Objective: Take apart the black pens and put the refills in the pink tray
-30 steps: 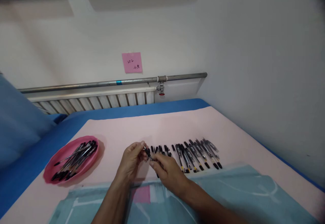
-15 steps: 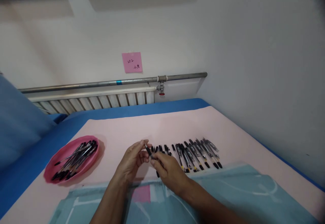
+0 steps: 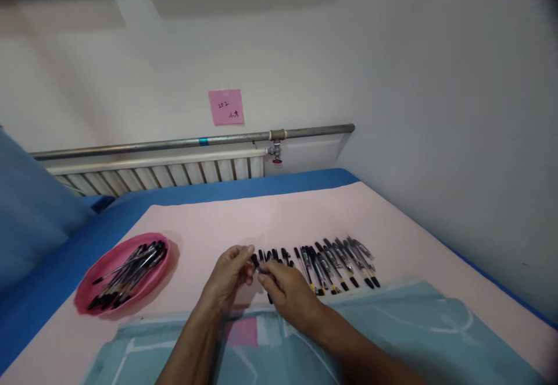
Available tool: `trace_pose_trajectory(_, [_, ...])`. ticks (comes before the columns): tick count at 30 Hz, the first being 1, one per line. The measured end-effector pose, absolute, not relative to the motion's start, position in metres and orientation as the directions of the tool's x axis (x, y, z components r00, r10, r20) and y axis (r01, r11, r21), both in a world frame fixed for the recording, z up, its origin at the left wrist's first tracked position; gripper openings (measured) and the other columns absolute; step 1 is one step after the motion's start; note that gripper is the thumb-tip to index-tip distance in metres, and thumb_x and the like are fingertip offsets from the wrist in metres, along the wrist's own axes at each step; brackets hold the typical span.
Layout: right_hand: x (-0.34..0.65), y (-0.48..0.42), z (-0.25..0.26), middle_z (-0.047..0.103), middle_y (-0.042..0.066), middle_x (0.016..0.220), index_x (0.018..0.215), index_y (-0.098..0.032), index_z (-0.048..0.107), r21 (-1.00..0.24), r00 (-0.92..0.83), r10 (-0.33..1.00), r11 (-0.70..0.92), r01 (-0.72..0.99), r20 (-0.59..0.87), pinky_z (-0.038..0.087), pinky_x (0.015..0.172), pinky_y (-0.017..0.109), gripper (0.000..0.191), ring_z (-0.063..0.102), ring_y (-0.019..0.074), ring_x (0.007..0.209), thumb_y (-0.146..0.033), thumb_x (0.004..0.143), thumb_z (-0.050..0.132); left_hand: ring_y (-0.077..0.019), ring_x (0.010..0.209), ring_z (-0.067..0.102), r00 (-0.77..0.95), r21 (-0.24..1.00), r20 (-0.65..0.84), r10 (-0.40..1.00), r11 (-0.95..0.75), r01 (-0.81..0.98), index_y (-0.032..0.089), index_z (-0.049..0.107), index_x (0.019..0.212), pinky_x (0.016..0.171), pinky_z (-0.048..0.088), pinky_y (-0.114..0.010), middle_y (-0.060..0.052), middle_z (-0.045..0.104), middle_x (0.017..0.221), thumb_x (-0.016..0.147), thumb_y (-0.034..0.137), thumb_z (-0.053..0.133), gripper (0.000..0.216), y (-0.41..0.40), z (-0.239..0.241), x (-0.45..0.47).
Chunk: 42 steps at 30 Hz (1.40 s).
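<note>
My right hand (image 3: 290, 292) grips a pen (image 3: 256, 260) with a black grip section, its fingers closed round the pen's near part. At the pen's far end, my left hand (image 3: 229, 271) pinches with thumb and forefinger; those fingertips hide the tip. Just right of the hands, many black-capped clear pens (image 3: 322, 266) lie in a rough row, and my right hand covers some of them. To the left, a pink oval basket (image 3: 82, 306) contains a heap of similar pens (image 3: 131, 274).
A pale pink sheet (image 3: 196, 222) covers the blue-edged table. Teal cloth (image 3: 370, 338) lies along the near edge. Behind the table are a white radiator (image 3: 196, 173), a metal pipe (image 3: 165, 145) with a red-handled valve (image 3: 277, 161), and a pink note (image 3: 226, 107) on the wall.
My left thumb and forefinger have closed down over the pen's exposed tip, and the hand sits slightly lower. My right hand keeps its hold. The laid-out pens and basket look unchanged.
</note>
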State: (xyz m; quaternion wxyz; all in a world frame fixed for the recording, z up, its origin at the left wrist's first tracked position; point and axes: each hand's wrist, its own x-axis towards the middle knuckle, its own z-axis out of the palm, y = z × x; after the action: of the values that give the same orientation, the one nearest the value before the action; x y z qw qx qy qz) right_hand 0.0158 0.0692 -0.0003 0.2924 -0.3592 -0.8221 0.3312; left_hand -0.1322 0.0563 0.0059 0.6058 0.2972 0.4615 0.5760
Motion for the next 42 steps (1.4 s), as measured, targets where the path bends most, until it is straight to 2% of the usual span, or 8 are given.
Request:
trace_pose_trajectory(3, [0.0159,0.0693,-0.0008,0.051,-0.001,0.064,0.071,-0.018,0.049,-0.747,-0.569,0.787,0.524,0.409,0.24,0.029,0.055,0.022,0.017,0.045,0.0112,0.06,-0.026,0.084,0.041,-0.0052,0.04,0.046,-0.089,0.903,-0.192,0.977,0.14,-0.407,0.013,0.053,0.059,0.044,0.035,-0.017,0.003,0.052,0.045,0.065,0.03,0.07,0.024,0.0566,0.0038,-0.1334])
trace_pose_trajectory(5, [0.0158,0.0698,-0.0009,0.05,-0.001,0.063,0.07,-0.018,0.048,-0.747,-0.56,0.795,0.515,0.42,0.233,0.029,0.054,0.022,0.018,0.044,0.0112,0.059,-0.026,0.084,0.041,-0.0047,0.044,0.048,-0.056,0.891,-0.184,0.981,0.142,-0.431,0.011,0.059,0.068,0.046,0.037,-0.017,0.001,0.059,0.055,0.064,0.028,0.07,0.02,0.0563,0.0056,-0.1342])
trace_pose_trajectory(8, [0.0162,0.07,0.0,0.05,-0.001,0.063,0.071,-0.018,0.048,-0.752,-0.561,0.795,0.511,0.417,0.23,0.029,0.054,0.022,0.018,0.044,0.0113,0.058,-0.027,0.084,0.04,-0.0055,0.05,0.051,-0.035,0.87,-0.209,0.977,0.169,-0.463,0.012,0.061,0.088,0.046,0.038,-0.018,-0.004,0.064,0.077,0.065,0.031,0.069,0.03,0.0558,0.0086,-0.1332])
trace_pose_trajectory(14, [0.0171,0.069,0.0,0.051,-0.001,0.065,0.074,-0.019,0.049,-0.739,-0.578,0.779,0.536,0.408,0.245,0.03,0.055,0.022,0.018,0.045,0.0113,0.06,-0.028,0.085,0.04,-0.0058,0.043,0.047,-0.113,0.91,-0.197,0.974,0.139,-0.39,0.013,0.054,0.059,0.046,0.036,-0.018,0.002,0.055,0.048,0.062,0.035,0.071,0.028,0.0568,0.0049,-0.1322])
trace_pose_trajectory(21, [0.0171,0.0712,-0.0019,0.051,-0.001,0.065,0.071,-0.018,0.047,-0.733,-0.582,0.775,0.542,0.411,0.246,0.03,0.055,0.022,0.018,0.045,0.0112,0.06,-0.026,0.085,0.039,-0.0065,0.052,0.052,-0.08,0.892,-0.215,0.973,0.162,-0.422,0.013,0.062,0.084,0.049,0.038,-0.019,-0.003,0.064,0.076,0.064,0.035,0.068,0.03,0.056,0.0085,-0.1316])
trace_pose_trajectory(26, [0.0178,0.0685,-0.0024,0.052,-0.001,0.068,0.075,-0.018,0.048,-0.715,-0.593,0.766,0.558,0.422,0.249,0.03,0.057,0.022,0.016,0.046,0.0112,0.062,-0.026,0.086,0.039,-0.006,0.042,0.046,-0.148,0.92,-0.198,0.969,0.132,-0.369,0.014,0.052,0.056,0.045,0.035,-0.019,0.003,0.053,0.046,0.061,0.036,0.071,0.029,0.0583,0.0037,-0.13])
trace_pose_trajectory(35, [0.0167,0.0697,-0.0045,0.052,-0.001,0.066,0.073,-0.018,0.048,-0.767,-0.579,0.779,0.518,0.379,0.241,0.03,0.056,0.022,0.016,0.045,0.0114,0.061,-0.026,0.085,0.04,-0.0051,0.043,0.047,-0.1,0.89,-0.218,0.971,0.155,-0.428,0.011,0.061,0.069,0.046,0.036,-0.018,0.001,0.058,0.053,0.06,0.033,0.072,0.026,0.0577,0.0069,-0.1309])
trace_pose_trajectory(42, [0.0163,0.0682,0.0002,0.05,-0.002,0.063,0.07,-0.018,0.048,-0.825,-0.561,0.799,0.456,0.334,0.215,0.031,0.056,0.022,0.016,0.045,0.0109,0.06,-0.025,0.083,0.042,-0.0063,0.046,0.048,-0.115,0.914,-0.169,0.979,0.112,-0.39,0.012,0.058,0.059,0.049,0.036,-0.018,0.001,0.057,0.05,0.057,0.031,0.074,0.025,0.0574,0.0074,-0.1327])
